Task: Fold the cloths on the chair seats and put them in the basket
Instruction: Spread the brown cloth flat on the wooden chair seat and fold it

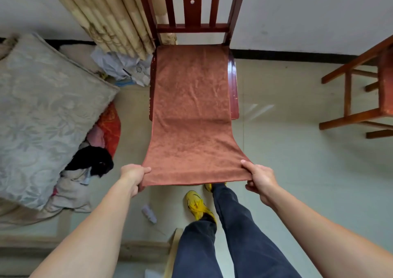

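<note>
A rust-brown cloth (191,111) is lying spread over the seat of a dark red wooden chair (233,82), covering nearly the whole seat and leaving only a glossy strip of wood showing along the right side. The far edge of the cloth is sitting at the foot of the slatted chair back, while the near part is stretching out past the front of the seat, lifted off it and pulled fairly taut towards the person. The left hand (134,174) is pinching the near left corner, thumb lying on top and fingers tucked beneath the fabric. The right hand (260,178) is gripping the near right corner the same way, thumb pressing on the upper face and the curled fingers showing below the hem. The two hands are holding well apart, the full width of the cloth between them, and the near hem is running almost straight from one to the other. Below the cloth the person's legs in dark trousers (234,235) are standing on the pale floor (297,160), with a yellow shoe (197,205) showing just beneath the hem. A second wooden chair (361,116) is standing at the right edge. On the left, a large patterned cushion (42,111) is lying beside a heap of clothes (91,163), a beige curtain (110,18) is hanging behind, and a small bottle (149,213) is lying on the floor.
</note>
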